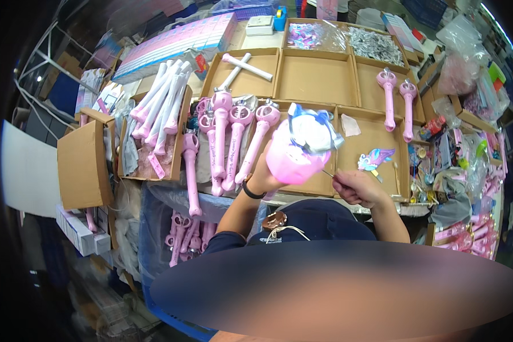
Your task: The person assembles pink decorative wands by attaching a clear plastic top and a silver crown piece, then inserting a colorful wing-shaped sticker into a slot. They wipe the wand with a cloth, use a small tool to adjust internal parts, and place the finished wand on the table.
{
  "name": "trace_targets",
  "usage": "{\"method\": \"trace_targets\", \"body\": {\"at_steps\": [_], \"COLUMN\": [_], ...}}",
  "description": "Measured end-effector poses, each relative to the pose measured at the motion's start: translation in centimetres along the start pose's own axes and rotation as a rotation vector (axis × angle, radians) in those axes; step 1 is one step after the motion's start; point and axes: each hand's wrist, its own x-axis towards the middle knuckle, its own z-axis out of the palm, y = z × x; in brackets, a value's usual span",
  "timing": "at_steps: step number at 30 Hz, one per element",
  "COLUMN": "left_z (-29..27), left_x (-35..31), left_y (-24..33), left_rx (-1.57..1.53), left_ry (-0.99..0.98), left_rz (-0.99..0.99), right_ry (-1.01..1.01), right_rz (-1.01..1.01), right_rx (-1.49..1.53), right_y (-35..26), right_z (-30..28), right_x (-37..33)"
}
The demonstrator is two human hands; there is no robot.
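Shallow cardboard trays (316, 77) are covering the workbench, several holding pink toy wands (233, 142), two more wands (398, 100) lying in a tray at the right. The person's left hand (265, 176) is gripping a pink toy wand head (296, 157), raised above the near trays and topped with white and blue trim. The right hand (356, 187) is closing around a thin metal tool (328, 172), its tip touching the wand head.
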Motion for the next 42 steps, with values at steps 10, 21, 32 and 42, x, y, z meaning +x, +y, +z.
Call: {"method": "trace_targets", "body": {"at_steps": [10,21,32,42], "left_z": [6.2,7.8,7.9,8.3], "left_x": [4.6,3.2,3.0,2.8], "left_y": [4.1,3.4,2.8,2.4], "left_rx": [-0.485,-0.367,-0.341,-0.351], "left_ry": [0.253,0.120,0.095,0.174], "left_rz": [0.239,-0.092,-0.071,-0.035], "right_ry": [0.237,0.523,0.542,0.532], "right_rz": [-0.829,-0.926,-0.987,-0.970], "right_rx": [-0.509,-0.598,-0.639,-0.638], "right_y": [6.4,7.9,8.3,8.5], "right_z": [1.7,1.2,1.1,1.0], "right_x": [6.7,7.2,7.3,7.2]}}
